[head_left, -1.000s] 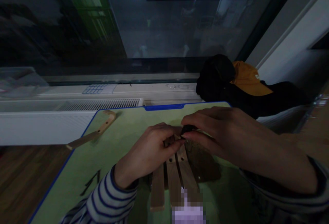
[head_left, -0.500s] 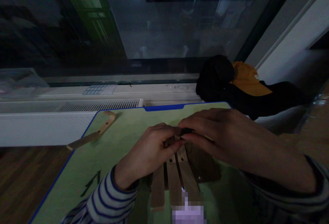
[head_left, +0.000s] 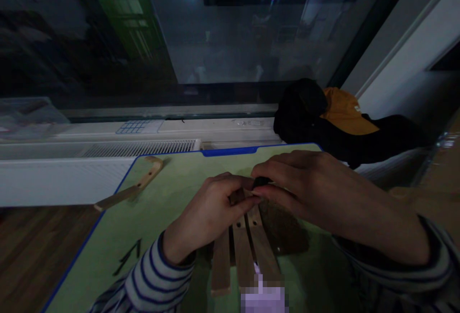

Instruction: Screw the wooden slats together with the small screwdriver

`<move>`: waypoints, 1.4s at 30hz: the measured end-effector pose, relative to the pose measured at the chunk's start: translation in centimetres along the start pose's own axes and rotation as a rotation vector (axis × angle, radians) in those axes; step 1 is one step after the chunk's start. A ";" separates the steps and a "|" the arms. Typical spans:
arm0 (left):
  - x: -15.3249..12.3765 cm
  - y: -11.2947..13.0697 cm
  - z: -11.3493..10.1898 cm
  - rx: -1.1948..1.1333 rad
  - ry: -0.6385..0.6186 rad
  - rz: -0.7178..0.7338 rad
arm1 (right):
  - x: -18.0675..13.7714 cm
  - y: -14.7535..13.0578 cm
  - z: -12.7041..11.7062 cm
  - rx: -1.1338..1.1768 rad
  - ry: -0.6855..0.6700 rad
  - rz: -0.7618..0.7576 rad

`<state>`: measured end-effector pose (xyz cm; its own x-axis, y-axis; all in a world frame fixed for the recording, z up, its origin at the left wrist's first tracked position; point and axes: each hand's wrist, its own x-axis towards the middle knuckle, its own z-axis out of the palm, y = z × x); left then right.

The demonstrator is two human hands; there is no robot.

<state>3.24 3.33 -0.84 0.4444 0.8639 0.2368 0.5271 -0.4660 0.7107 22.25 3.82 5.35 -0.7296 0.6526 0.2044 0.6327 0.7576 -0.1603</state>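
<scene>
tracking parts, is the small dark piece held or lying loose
Held: the right hand pinches the small dark piece between thumb and fingers.

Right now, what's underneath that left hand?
Three pale wooden strips emerge from under the left hand, with a brown piece beside them. The hand covers much of their far ends; anything else beneath the palm cannot be seen.

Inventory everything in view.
Board: 1, green, centre
Wooden slats: 3, tan, centre
Bent slat: 1, tan, board left
Pad: 1, brown, beside slats
Small piece: 1, dark, centre
Marking: 1, black, board left
Radiator: 1, white, left
Sill: 1, white, background
Paper: 1, white, sill
Box: 1, clear, sill left
Cap: 1, orange, right
Fabric: 1 heap, black, right
Window: 1, dark, background
Floor: 1, brown, left
Left hand: 1, striped sleeve, at slats
Right hand: 1, striped sleeve, on small piece
</scene>
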 end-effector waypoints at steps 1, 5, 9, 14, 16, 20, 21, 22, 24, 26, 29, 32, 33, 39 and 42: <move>0.0 -0.1 0.0 -0.005 0.005 -0.003 | 0.0 0.0 0.1 0.002 0.001 -0.003; -0.1 -0.2 0.1 0.011 -0.003 -0.002 | -0.1 -0.1 0.1 -0.012 0.076 -0.038; -0.1 0.0 -0.1 0.038 -0.013 0.027 | -0.3 -0.1 -0.1 0.040 0.051 -0.075; -0.1 0.2 -0.3 0.073 -0.044 0.047 | -0.1 -0.1 -0.2 0.043 0.024 -0.051; -0.1 0.2 -0.3 0.074 -0.059 0.047 | 0.0 -0.1 -0.1 0.045 0.026 -0.041; -0.1 0.3 -0.5 0.078 -0.070 0.050 | 0.1 -0.1 -0.2 0.023 0.030 -0.031; -0.1 0.3 -0.5 0.079 -0.069 0.053 | 0.1 -0.1 -0.2 0.021 0.031 -0.031; -0.1 0.3 -0.5 0.079 -0.068 0.052 | 0.1 -0.1 -0.2 0.021 0.028 -0.031; -0.1 0.3 -0.4 0.070 -0.057 0.047 | 0.0 -0.1 -0.3 0.029 0.028 -0.029; -0.1 0.2 -0.3 0.053 -0.034 0.036 | -0.1 -0.1 -0.3 0.037 0.030 -0.021; -0.1 0.0 -0.1 0.020 -0.002 0.024 | -0.1 -0.1 -0.3 0.034 0.032 -0.017; -0.2 -0.2 0.0 0.014 -0.005 0.030 | -0.1 -0.1 -0.2 0.030 0.020 -0.010; -0.1 -0.2 0.0 0.023 -0.008 0.032 | -0.1 -0.2 -0.2 0.029 0.030 -0.011; -0.1 -0.1 -0.3 0.061 -0.026 0.034 | -0.1 -0.2 -0.3 0.036 0.003 -0.031; -0.1 -0.1 -0.4 0.044 -0.051 0.045 | -0.1 -0.1 -0.2 0.028 0.005 -0.027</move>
<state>2.87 3.39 -0.67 0.5043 0.8314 0.2335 0.5365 -0.5135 0.6697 22.29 3.68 5.56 -0.7450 0.6318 0.2141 0.6051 0.7751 -0.1816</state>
